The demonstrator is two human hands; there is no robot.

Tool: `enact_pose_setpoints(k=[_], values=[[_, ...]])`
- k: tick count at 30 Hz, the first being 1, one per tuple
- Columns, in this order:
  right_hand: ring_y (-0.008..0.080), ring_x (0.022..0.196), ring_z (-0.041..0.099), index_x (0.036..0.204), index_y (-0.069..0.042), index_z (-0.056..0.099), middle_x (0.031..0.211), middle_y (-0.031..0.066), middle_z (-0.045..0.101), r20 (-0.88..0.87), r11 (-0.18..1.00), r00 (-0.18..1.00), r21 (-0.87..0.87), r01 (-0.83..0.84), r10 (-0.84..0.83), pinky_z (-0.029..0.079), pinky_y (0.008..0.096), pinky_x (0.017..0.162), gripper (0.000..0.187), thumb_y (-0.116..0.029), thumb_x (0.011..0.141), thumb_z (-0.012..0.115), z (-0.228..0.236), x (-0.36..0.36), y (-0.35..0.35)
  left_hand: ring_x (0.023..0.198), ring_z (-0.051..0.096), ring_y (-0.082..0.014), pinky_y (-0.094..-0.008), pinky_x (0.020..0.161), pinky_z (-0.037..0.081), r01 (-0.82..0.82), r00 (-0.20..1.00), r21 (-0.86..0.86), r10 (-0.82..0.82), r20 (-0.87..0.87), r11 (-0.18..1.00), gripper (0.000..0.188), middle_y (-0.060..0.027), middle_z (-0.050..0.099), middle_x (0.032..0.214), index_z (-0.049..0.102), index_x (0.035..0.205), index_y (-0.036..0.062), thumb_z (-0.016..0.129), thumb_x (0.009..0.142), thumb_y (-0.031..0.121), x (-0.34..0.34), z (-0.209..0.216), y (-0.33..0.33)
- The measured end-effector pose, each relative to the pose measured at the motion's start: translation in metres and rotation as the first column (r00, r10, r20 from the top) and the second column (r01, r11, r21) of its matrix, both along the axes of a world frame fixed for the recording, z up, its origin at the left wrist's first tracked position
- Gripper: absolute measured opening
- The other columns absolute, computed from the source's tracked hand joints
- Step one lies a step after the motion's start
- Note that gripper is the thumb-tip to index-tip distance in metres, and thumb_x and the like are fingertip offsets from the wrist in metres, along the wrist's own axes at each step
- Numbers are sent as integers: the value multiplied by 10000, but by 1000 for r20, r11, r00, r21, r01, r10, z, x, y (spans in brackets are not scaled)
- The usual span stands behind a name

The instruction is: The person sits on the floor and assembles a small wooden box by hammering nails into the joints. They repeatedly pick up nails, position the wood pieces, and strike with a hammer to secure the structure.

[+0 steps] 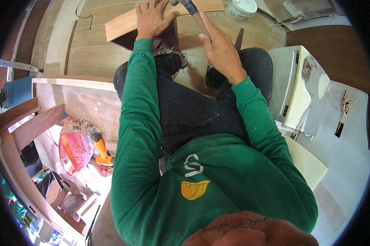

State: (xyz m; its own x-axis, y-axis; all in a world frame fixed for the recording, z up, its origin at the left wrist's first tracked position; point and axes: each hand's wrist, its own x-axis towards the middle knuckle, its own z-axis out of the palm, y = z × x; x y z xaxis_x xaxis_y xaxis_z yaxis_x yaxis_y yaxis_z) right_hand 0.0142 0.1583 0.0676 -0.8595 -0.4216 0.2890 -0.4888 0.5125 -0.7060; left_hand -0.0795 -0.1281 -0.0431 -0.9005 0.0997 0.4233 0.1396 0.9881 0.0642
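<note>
My right hand [224,51] is wrapped round the wooden handle of a hammer [201,23]. The hammer's dark head points up and left, partly cut off at the top edge. My left hand [151,20] lies on a light-brown plywood piece [121,26], thumb spread to the right and fingers stretched forward, their tips at the frame's edge. The plywood piece stands on the floor in front of my feet, its near side in dark shadow. Whether a nail is by my left fingers cannot be seen.
A white bucket [241,8] stands beyond my right hand, and a dark pointed blade [239,39] rises beside my knee. On the left, an orange cordless drill [102,149] lies by a pink-and-clear bag [75,147] within a wooden frame [74,80]. A stained white cabinet [284,82] stands right.
</note>
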Motion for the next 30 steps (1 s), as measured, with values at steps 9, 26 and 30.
enact_pose_setpoints(k=[9, 26, 30], values=[[512, 1092, 699, 1718, -171, 377, 1254, 264, 710, -51, 986, 999, 166, -7, 16, 577, 582, 941, 653, -162, 1101, 591, 4, 0, -4, 1400, 530, -452, -659, 1228, 343, 57, 998, 107, -60, 23, 993, 984, -188, 595, 1518, 562, 1563, 98, 846, 797, 645, 11, 18, 6], [504, 1014, 718, 1737, -198, 336, 1191, 265, 700, 9, 910, 1000, 414, -28, 26, 591, 591, 862, 689, -183, 1095, 585, -13, -18, -3, 1353, 536, -457, -661, 1193, 367, 69, 997, 78, -70, 15, 995, 956, -181, 599, 1467, 564, 1539, 71, 852, 810, 617, 14, 26, 14], [507, 1039, 711, 1734, -193, 336, 1199, 275, 704, 0, 955, 1000, 295, -25, 26, 586, 595, 879, 688, -187, 1095, 588, -8, -15, 0, 1353, 541, -446, -655, 1189, 370, 64, 998, 71, -64, -13, 995, 966, -175, 604, 1451, 550, 1553, 78, 846, 819, 632, 14, 20, 12]])
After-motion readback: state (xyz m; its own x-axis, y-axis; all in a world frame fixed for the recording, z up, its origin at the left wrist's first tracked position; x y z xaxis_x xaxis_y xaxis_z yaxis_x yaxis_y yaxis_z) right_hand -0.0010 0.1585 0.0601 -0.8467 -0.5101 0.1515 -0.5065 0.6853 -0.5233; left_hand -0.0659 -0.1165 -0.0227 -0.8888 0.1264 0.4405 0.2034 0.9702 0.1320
